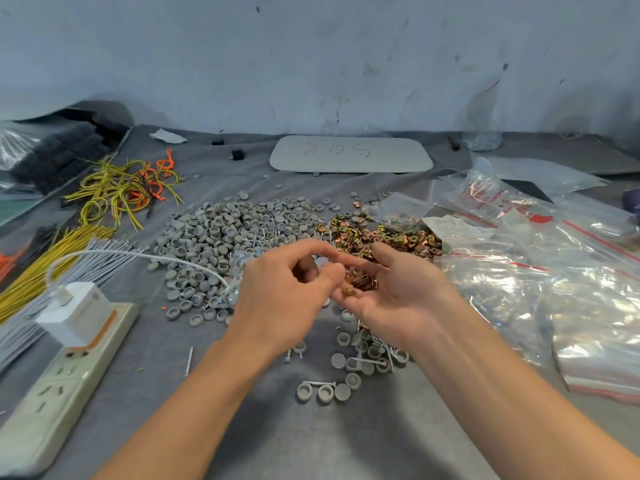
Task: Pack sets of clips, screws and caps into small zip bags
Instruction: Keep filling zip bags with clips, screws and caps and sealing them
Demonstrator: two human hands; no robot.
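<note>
Clips (360,284), small folded pieces of coppery sheet metal, sit in a little heap in the right hand (398,296), which lies palm up and loosely cupped just on the person's side of the big clip pile (381,233). They look light, stiff and sharp-edged, likely to snag together, so I'd take one by its flat faces between thumb and fingertip. The left hand (287,292) curls its fingers over that palm, thumb and forefinger nearly meeting; whether a clip sits between them I cannot tell. Left of the clip pile spreads a heap of grey caps (221,230). Nearer the person than the pile lie loose screws (367,360), and to its right are crinkly zip bags (519,271). Everything rests on a soft grey cloth (277,427) before a scuffed wall (311,64).
</note>
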